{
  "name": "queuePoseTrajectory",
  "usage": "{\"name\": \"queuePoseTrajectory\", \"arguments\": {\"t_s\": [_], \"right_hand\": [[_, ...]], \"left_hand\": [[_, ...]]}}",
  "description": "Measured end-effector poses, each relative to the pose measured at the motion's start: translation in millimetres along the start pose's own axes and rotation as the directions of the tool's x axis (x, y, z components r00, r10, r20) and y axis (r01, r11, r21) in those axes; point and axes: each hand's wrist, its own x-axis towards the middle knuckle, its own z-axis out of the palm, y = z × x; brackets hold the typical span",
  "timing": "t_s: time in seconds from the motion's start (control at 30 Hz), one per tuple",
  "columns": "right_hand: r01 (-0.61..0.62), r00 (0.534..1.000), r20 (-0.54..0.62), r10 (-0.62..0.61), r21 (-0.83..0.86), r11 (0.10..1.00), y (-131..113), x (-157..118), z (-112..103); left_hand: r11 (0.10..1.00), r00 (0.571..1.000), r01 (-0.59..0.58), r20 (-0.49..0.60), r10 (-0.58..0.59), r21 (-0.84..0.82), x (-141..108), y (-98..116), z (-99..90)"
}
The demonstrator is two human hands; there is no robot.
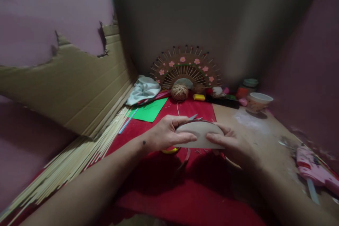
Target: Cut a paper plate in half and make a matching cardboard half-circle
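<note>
Between my two hands is a pale half-round piece of card (200,132), its curved edge up and its straight edge toward me. My left hand (173,132) grips its left end, thumb flat on the near face. At the right end my right hand (227,137) pinches it the same way, with the fingers mostly hidden behind. Metal tips like scissor blades (194,117) show just beyond the curved edge. A yellow curved piece (171,150), perhaps a handle, peeks out under my left hand. Below lies a red cloth (159,176) with small scraps.
A stick fan with pink flowers (182,60) stands at the back, behind a twine ball (179,92). Thin sticks (76,162) and green paper (149,110) lie left, below torn cardboard (79,84). Rightward are a cup (259,102) and a pink glue gun (312,167).
</note>
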Motion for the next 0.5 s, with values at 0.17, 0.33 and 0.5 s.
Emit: {"name": "queuePoseTrajectory", "arguments": {"t_s": [0.17,0.33,0.5], "right_hand": [[-0.022,1.0,0.002,0.022,0.041,0.999,1.1,-0.1,0.0],[-0.022,0.999,0.037,0.02,0.047,0.999,2.0,2.6,0.4],[0.069,0.996,-0.057,-0.075,-0.096,0.993,-1.2,4.4,3.1]], "left_hand": [[0.998,1.0,0.023,0.019,-0.021,-0.063,0.4,-1.2,-0.4],[0.986,0.994,0.106,0.042,-0.101,-0.129,2.2,-5.7,-2.7],[0.997,0.997,0.066,0.044,-0.064,-0.048,3.5,-6.7,-1.4]]}}
